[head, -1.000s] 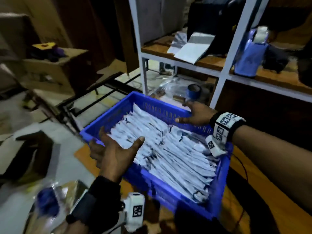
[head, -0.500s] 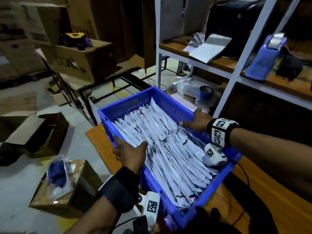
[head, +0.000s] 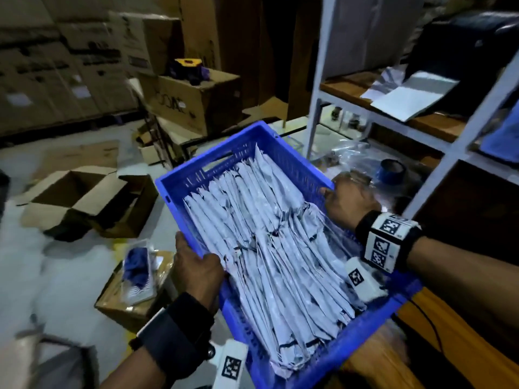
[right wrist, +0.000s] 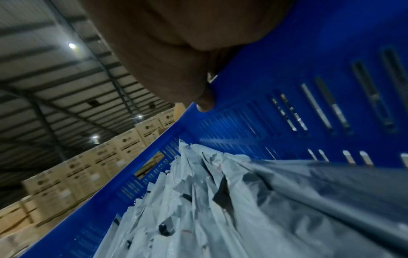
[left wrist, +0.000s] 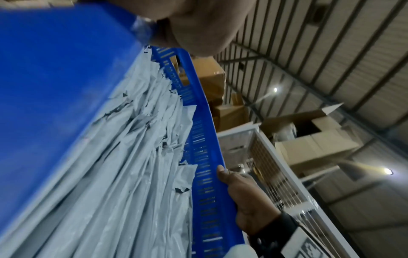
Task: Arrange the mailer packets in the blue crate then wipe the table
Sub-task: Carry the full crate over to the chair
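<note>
A blue slotted crate (head: 210, 161) full of grey-white mailer packets (head: 275, 245) is held between both hands. My left hand (head: 198, 269) grips the crate's left rim, thumb over the edge. My right hand (head: 348, 202) grips the right rim, fingers curled over the outside. The crate's near right corner lies over the wooden table (head: 455, 332); its left half overhangs the floor. In the left wrist view the packets (left wrist: 137, 165) lie in rows and the right hand (left wrist: 245, 197) shows on the far rim (left wrist: 205, 157). The right wrist view shows the crate wall (right wrist: 309, 97) and packets (right wrist: 220, 200) close up.
A white shelf frame (head: 317, 88) with wooden shelves stands right behind the crate; a blue tape roll (head: 391, 171) and clear plastic lie under it. Open cardboard boxes (head: 87, 203) and a box with a bagged blue item (head: 137, 272) sit on the floor at left.
My left hand went from open above the packets to gripping the left rim. The crate has swung to the left off the table edge, and the view has turned left.
</note>
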Available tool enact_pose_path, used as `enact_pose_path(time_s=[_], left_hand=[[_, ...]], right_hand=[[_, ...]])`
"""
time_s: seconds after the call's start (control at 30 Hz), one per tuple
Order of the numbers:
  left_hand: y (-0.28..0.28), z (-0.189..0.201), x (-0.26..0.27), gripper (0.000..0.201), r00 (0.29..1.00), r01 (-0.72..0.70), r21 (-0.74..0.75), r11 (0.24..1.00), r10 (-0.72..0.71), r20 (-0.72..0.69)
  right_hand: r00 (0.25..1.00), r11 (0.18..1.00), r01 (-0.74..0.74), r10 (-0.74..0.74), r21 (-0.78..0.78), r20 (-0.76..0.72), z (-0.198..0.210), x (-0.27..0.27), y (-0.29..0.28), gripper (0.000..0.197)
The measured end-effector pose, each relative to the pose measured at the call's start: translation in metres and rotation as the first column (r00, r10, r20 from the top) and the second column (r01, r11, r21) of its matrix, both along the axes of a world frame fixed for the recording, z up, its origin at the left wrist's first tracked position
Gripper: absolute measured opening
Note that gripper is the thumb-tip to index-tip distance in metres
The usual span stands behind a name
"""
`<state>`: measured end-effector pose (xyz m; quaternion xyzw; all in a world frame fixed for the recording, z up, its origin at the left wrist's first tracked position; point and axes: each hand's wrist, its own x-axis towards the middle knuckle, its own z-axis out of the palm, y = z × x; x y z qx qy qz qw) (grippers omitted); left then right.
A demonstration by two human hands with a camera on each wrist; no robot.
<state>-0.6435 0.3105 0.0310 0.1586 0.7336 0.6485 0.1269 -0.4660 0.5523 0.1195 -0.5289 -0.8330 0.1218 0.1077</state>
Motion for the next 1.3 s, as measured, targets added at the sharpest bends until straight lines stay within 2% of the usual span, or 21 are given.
enact_pose_path(time_s=[0.07, 0.13, 0.2, 0.27, 0.33, 0.4, 0.43, 0.47, 0.53, 0.6, 0.7, 0.8, 1.07, 1.2, 1.3], left_hand=[[-0.027, 0.023, -0.011, 0.054, 0.995, -0.1, 0.118, 0.988, 0.101, -0.004], [-0.055, 0.038, -0.031, 0.055, 0.982, -0.177, 0.15, 0.973, 0.184, -0.04], [-0.088, 0.039, -0.063, 0.057, 0.962, -0.254, 0.157, 0.954, 0.266, -0.06], [-0.127, 0.025, -0.101, 0.056, 0.938, -0.331, 0.088, 0.94, 0.337, -0.075], [-0.17, -0.003, -0.143, 0.052, 0.914, -0.399, -0.004, 0.917, 0.398, -0.084], [-0.216, -0.037, -0.183, 0.054, 0.878, -0.476, -0.108, 0.873, 0.479, -0.002], [-0.24, -0.041, -0.195, 0.061, 0.853, -0.505, -0.166, 0.847, 0.519, 0.056], [-0.265, -0.048, -0.208, 0.058, 0.823, -0.53, -0.207, 0.822, 0.558, 0.109], [-0.314, -0.059, -0.228, 0.037, 0.78, -0.544, -0.244, 0.803, 0.591, 0.208], [-0.362, -0.077, -0.254, 0.038, 0.73, -0.57, -0.295, 0.767, 0.637, 0.247], [-0.426, -0.099, -0.287, 0.052, 0.666, -0.61, -0.365, 0.704, 0.704, 0.244], [-0.482, -0.108, -0.314, 0.056, 0.629, -0.62, -0.441, 0.649, 0.747, 0.214], [-0.575, -0.134, -0.378, 0.044, 0.555, -0.559, -0.658, 0.504, 0.817, 0.154], [-0.6, -0.159, -0.421, 0.046, 0.549, -0.52, -0.726, 0.451, 0.827, 0.121], [-0.612, -0.18, -0.465, 0.041, 0.588, -0.484, -0.764, 0.427, 0.805, 0.078]], right_hand=[[0.995, 0.996, -0.092, 0.091, -0.016, -0.043, 0.008, -0.035, -0.019, 0.043], [0.981, 0.985, -0.17, 0.168, -0.022, -0.096, 0.017, -0.073, -0.038, 0.043], [0.968, 0.973, -0.23, 0.225, -0.03, -0.114, 0.027, -0.114, -0.06, 0.061], [0.947, 0.947, -0.319, 0.318, -0.021, -0.046, 0.03, -0.159, -0.086, 0.076], [0.907, 0.908, -0.418, 0.418, -0.01, 0.04, 0.022, -0.206, -0.118, 0.066], [0.865, 0.87, -0.491, 0.492, -0.034, 0.098, 0.008, -0.253, -0.16, 0.059], [0.849, 0.855, -0.515, 0.518, -0.06, 0.103, 0.0, -0.276, -0.183, 0.056], [0.832, 0.839, -0.538, 0.545, -0.083, 0.106, -0.007, -0.299, -0.208, 0.056], [0.798, 0.807, -0.579, 0.59, -0.119, 0.118, -0.024, -0.342, -0.257, 0.063], [0.768, 0.777, -0.611, 0.628, -0.152, 0.124, -0.041, -0.383, -0.302, 0.067], [0.745, 0.748, -0.629, 0.658, -0.212, 0.111, -0.067, -0.439, -0.365, 0.075], [0.737, 0.719, -0.626, 0.672, -0.303, 0.072, -0.092, -0.482, -0.421, 0.084], [0.713, 0.672, -0.611, 0.697, -0.419, 0.078, -0.177, -0.572, -0.524, 0.084], [0.736, 0.662, -0.574, 0.675, -0.482, 0.051, -0.222, -0.617, -0.555, 0.083], [0.776, 0.653, -0.526, 0.631, -0.544, 0.007, -0.265, -0.65, -0.57, 0.078]])
